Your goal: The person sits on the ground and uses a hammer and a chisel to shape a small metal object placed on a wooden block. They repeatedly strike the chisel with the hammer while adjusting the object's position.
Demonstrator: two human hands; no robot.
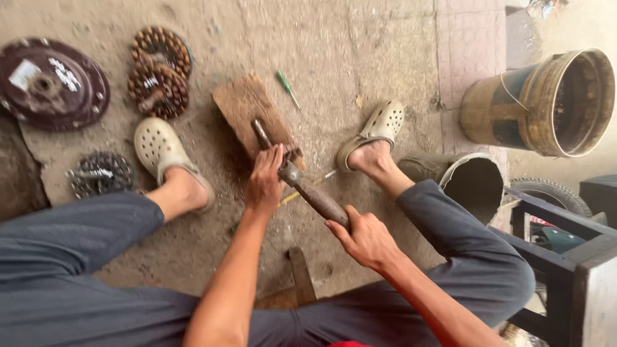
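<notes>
The left hand (265,181) is closed around the metal end of a long file (302,183), pressing it down on a worn wooden block (247,109). The right hand (365,239) grips the file's brown wooden handle (321,202), fingers wrapped tight. The file runs from the block at about 11 o'clock down to the right hand at 5 o'clock, and its dark blade lies flat on the block's top face.

The block rests on a dusty, gritty concrete floor (334,58) between the person's feet, both in pale perforated clogs: one (160,151) at 9 o'clock of the block, the other (376,128) at 3 o'clock. A small green-handled screwdriver (287,88) lies on the floor just beside the block at 2 o'clock.

Farther out at 10 o'clock lie two rusty round discs (159,71), touching each other, and a large dark red round plate (51,83) beyond them. A smaller dark toothed disc (99,173) sits at 9 o'clock near the left clog. At 2 o'clock, well apart, a grimy bucket (546,103) lies tilted on its side, with a second open container (472,183) below it, and a dark metal frame (565,257) at 4 o'clock.
</notes>
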